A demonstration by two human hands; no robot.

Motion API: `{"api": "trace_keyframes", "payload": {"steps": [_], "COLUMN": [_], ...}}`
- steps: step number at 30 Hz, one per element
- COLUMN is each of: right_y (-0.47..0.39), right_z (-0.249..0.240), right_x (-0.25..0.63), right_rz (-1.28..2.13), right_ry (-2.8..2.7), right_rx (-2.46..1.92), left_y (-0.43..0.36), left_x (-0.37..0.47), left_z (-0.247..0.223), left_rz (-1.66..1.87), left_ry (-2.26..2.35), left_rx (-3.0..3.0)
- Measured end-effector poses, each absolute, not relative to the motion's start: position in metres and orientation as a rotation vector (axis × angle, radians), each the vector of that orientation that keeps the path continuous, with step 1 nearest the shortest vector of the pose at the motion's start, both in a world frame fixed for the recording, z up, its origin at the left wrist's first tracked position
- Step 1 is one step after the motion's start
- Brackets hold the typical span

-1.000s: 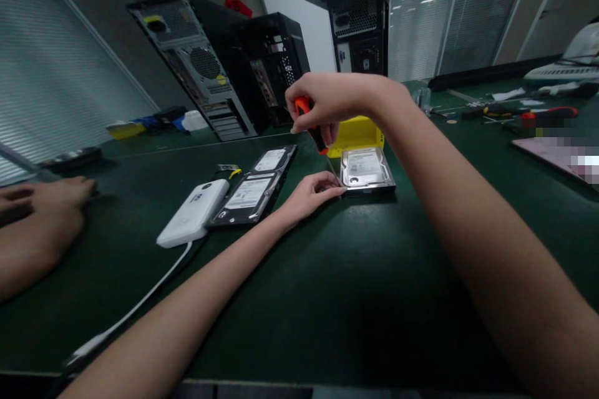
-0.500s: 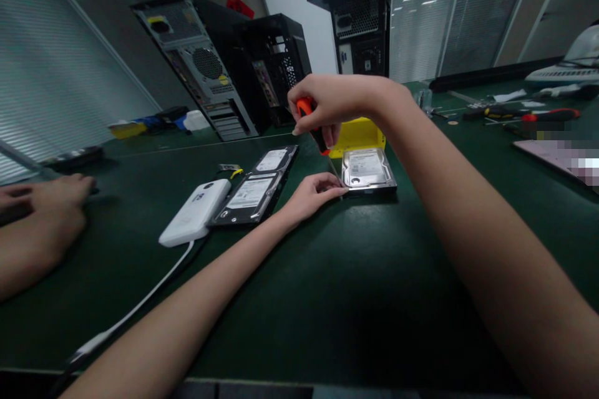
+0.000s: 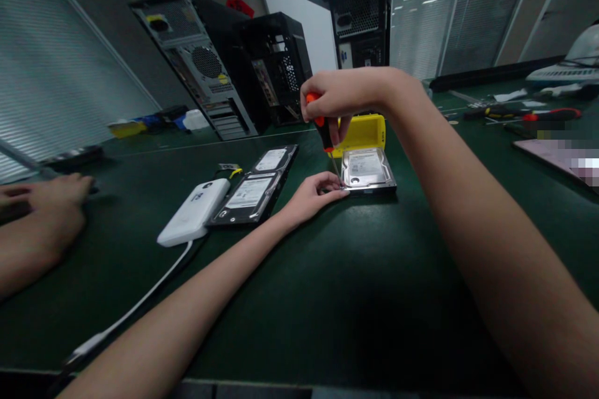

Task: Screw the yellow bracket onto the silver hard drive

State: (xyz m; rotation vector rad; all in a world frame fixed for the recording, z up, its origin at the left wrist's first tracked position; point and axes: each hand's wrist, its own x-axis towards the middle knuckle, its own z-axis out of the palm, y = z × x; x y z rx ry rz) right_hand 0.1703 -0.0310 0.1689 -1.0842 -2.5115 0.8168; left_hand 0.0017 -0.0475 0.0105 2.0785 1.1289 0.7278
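Note:
My right hand (image 3: 327, 103) is closed round the orange and black handle of a screwdriver (image 3: 322, 128), whose shaft points down to the near left corner of a silver hard drive (image 3: 367, 168). At that same corner, my left hand (image 3: 321, 193) grips the drive's edge between fingers and thumb. Behind the drive stands a yellow case (image 3: 362, 134). Two dark hard drives (image 3: 253, 192) with white labels lie left of my left hand, beside a white device (image 3: 194, 212) with a white cable.
Black computer cases (image 3: 206, 62) stand at the back of the green table (image 3: 374, 312). Another person's hands (image 3: 51, 206) rest at the far left. Pliers and a red-handled tool (image 3: 552, 115) lie at the right, behind a pinkish flat object (image 3: 556, 159).
My right hand has moved slightly right, and the screwdriver stands more upright with its shaft more visible. My left hand has stayed at the drive's corner.

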Motion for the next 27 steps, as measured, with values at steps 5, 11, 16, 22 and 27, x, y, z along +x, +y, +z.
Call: {"api": "trace_keyframes", "payload": {"steps": [5,11,16,22,27], "right_y": [-0.035,-0.0347,-0.0283,-0.0313,-0.0347], "right_z": [0.1679,0.1676,0.1651,0.1683,0.171], "right_x": [0.1713,0.1699,0.1671,0.1678,0.1741], "right_rz": [0.684,0.72,0.605,0.643,0.821], "right_ry": [-2.51,-2.48,-2.477,-2.495,-2.472], "right_rx": [-1.056,-1.042,-0.982,-1.019,-1.041], "left_y": [-0.0482,-0.0486,-0.0486,-0.0497,-0.05], "left_x": [0.0013,0.0018,0.002,0.0018,0.0013], "left_z": [0.0117,0.0114,0.0104,0.0121,0.0121], "left_rz": [0.719,0.735,0.75,0.751,0.751], "left_ry": [1.132,1.123,1.13,1.146,1.137], "left_rx": [2.072,2.071,2.071,2.083,2.1]}}
